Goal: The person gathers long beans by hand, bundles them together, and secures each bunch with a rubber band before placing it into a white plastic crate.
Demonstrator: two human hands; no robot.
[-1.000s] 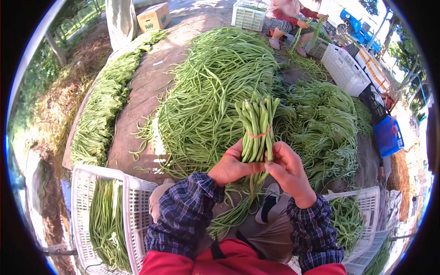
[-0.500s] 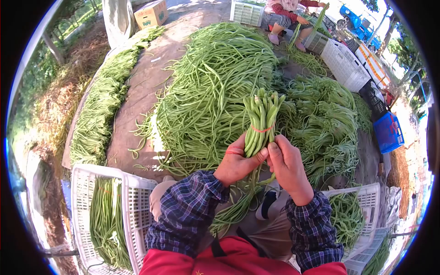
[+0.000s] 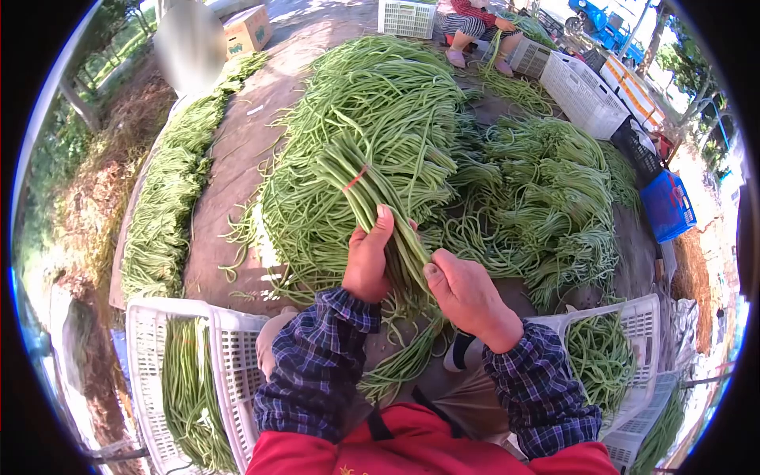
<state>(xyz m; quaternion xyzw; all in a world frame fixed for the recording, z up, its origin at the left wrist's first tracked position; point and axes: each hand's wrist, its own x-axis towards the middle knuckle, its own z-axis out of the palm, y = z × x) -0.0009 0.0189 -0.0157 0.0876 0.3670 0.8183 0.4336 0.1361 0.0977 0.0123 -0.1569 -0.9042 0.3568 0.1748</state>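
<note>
A bunch of long green beans slants across the middle of the view, with a red band around its upper part. My left hand is closed around the bunch below the band, thumb on top. Farther down the stems, my right hand grips the same beans between thumb and fingers. Behind the bunch spreads a large heap of loose long beans. More loose beans hang or lie below my hands, between my legs.
White crates with beans stand at my left and right. A bean row lines the left; another heap lies right. A blue crate, a cardboard box and a seated person are farther off.
The bunch has tipped from nearly upright to leaning left, its banded end moving left. My left hand has shifted left and up; my right hand now grips lower on the stems.
</note>
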